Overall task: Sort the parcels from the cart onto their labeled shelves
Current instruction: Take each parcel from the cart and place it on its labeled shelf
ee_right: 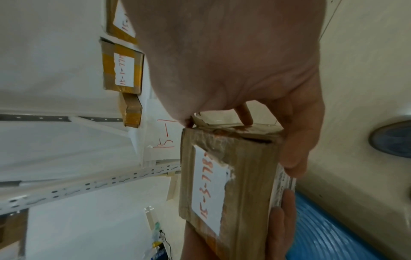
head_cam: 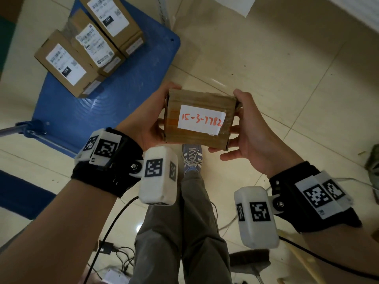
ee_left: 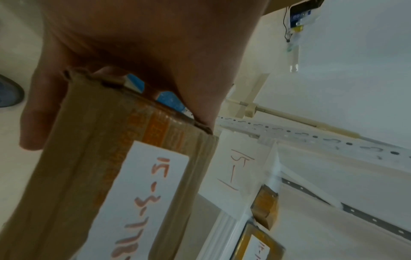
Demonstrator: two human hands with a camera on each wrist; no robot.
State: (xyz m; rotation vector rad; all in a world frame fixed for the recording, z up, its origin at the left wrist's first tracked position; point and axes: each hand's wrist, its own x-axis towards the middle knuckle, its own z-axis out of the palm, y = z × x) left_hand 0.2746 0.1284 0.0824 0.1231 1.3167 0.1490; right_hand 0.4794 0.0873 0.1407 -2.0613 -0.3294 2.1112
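A small taped cardboard parcel with a white label reading 15-3-7782 in red is held over the floor between both hands. My left hand grips its left end, thumb on top, and my right hand grips its right end, fingers curled underneath. The left wrist view shows the parcel under my left hand. The right wrist view shows the parcel under my right hand. Three labelled brown boxes lie on the blue cart at upper left.
White shelving with a paper tag marked 15-1 holds other labelled parcels. The person's legs and a blue shoe are below the parcel. Cables and a broom lie on the tiled floor.
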